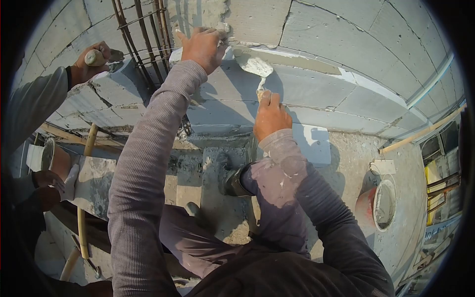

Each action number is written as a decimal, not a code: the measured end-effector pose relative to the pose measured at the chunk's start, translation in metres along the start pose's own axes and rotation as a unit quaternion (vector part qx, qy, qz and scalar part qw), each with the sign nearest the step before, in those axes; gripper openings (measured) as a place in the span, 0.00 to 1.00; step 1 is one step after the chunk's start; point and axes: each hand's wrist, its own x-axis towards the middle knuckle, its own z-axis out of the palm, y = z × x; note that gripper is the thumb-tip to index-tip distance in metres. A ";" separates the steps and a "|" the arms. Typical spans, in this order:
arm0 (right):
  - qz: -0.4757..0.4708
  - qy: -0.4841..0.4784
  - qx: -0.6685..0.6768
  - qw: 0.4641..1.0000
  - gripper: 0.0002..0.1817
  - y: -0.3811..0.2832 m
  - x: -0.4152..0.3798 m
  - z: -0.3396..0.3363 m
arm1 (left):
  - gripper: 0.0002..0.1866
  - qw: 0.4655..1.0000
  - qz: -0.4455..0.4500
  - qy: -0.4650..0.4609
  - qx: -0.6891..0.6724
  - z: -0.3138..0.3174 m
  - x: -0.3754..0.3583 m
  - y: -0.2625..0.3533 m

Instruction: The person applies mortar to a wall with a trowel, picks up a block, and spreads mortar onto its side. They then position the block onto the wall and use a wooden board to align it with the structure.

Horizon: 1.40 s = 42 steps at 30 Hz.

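Nearest the camera, the right hand [269,116] is wrapped fully round the handle of a pointed steel trowel smeared with grey mortar [255,66]. The blade lies up and a little left of that fist, its long axis running from the knuckles toward the wall, tip resting on the wet grey mortar bed [292,62] spread along the top of the pale grey concrete block course [316,89]. Further out, the left hand [202,47] lies flat, fingers spread and not clasping anything, pressed on the white block edge just left of the blade; it is the hand nearer the rusty brown steel reinforcing bars [143,39], while the right is nearer the mortar bed. Below and right of the grip stands an orange plastic bucket of grey mortar [378,203] on the rough slab. Well to the left, a co-worker's hand [91,62] grips a wooden tool handle against the same wall.
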 end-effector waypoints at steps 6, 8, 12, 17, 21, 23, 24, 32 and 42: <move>-0.028 0.027 0.091 0.995 0.25 -0.064 -0.003 0.034 | 0.12 1.000 0.008 0.009 0.011 0.001 -0.004 0.000; -0.031 0.036 0.111 0.993 0.25 -0.063 -0.005 0.044 | 0.12 1.000 0.018 0.004 -0.008 0.001 -0.002 -0.005; -0.042 -0.012 0.125 0.991 0.24 -0.035 -0.005 0.026 | 0.12 1.000 0.027 -0.013 -0.004 -0.014 -0.003 0.000; 0.010 0.016 0.044 0.999 0.22 0.055 -0.021 -0.022 | 0.12 0.999 0.035 -0.015 -0.005 -0.012 -0.001 0.001; 0.097 0.037 -0.028 0.994 0.22 0.161 -0.031 -0.042 | 0.14 0.999 0.034 0.004 0.007 -0.003 -0.001 -0.004; 0.116 0.041 -0.059 0.991 0.20 0.199 -0.034 -0.057 | 0.14 0.999 0.036 0.004 -0.004 -0.003 0.000 -0.003; 0.127 0.040 -0.085 0.987 0.19 0.215 -0.036 -0.063 | 0.14 1.000 0.030 0.000 -0.009 -0.003 0.001 -0.003; 0.184 0.047 -0.073 0.979 0.22 0.285 -0.050 -0.054 | 0.13 0.997 0.046 0.016 -0.052 -0.003 -0.003 0.001; 0.167 0.222 0.048 0.959 0.31 0.282 -0.101 0.085 | 0.11 0.995 0.039 0.018 -0.085 0.011 -0.001 -0.005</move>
